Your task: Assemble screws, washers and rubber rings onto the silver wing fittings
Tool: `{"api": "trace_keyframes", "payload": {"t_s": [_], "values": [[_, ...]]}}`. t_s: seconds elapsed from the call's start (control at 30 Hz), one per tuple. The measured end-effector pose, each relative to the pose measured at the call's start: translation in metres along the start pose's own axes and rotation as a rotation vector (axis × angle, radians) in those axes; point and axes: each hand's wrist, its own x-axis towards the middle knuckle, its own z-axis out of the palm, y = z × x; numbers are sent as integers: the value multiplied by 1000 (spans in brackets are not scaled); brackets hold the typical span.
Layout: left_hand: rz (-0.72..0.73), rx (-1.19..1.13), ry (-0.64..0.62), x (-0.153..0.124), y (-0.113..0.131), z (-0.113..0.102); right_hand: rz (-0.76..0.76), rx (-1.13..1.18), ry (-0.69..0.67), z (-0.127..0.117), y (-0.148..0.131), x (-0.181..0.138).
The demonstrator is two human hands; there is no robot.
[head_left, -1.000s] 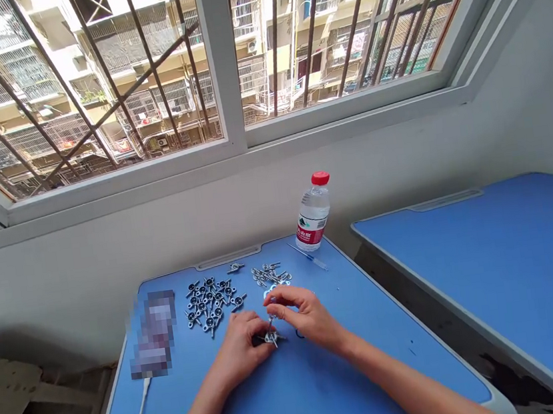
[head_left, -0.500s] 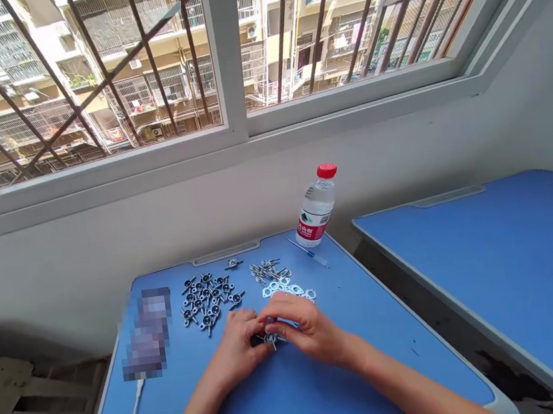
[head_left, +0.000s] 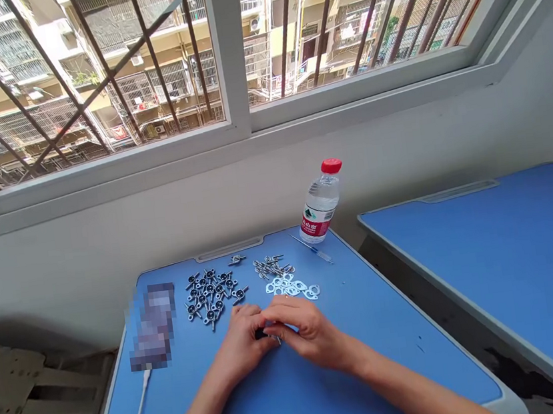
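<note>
My left hand (head_left: 247,342) is closed around a small black part (head_left: 260,333), mostly hidden by the fingers. A thin metal end sticks out below its thumb. My right hand (head_left: 304,328) meets it from the right, thumb and fingers pinched together over the same spot; what they pinch is hidden. Beyond the left hand lies a group of black-and-silver parts (head_left: 210,289) with round centres and pins. Past the right hand are flat silver plates with holes (head_left: 291,287), and behind them a heap of metal eye pins (head_left: 270,268).
A water bottle (head_left: 319,205) with a red cap stands at the table's back right, beside a blue pen-like tool (head_left: 318,252). One single part (head_left: 236,259) lies behind the group. A blurred phone (head_left: 155,326) with a white cable (head_left: 140,412) lies left. A second blue table (head_left: 514,252) stands right.
The right fingers have drawn in closer against the left hand. Metal loops and pins that showed beneath the fingertips are now mostly covered. The camera view has shifted slightly.
</note>
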Motion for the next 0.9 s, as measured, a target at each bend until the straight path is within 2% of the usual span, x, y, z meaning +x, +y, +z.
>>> {"api": "trace_keyframes", "payload": {"t_s": [0.1, 0.23, 0.3, 0.5, 0.9], "values": [[14, -3, 13, 0, 1, 0, 68, 21, 28, -3, 1, 1], [9, 3, 4, -1, 4, -4, 225, 96, 185, -19, 7, 2], [10, 3, -15, -1, 6, -7, 252, 80, 225, -28, 8, 3], [6, 14, -39, -3, 8, -10, 189, 47, 14, -35, 9, 4], [-6, -9, -56, -2, 4, -9, 141, 17, -80, -32, 10, 2]]}}
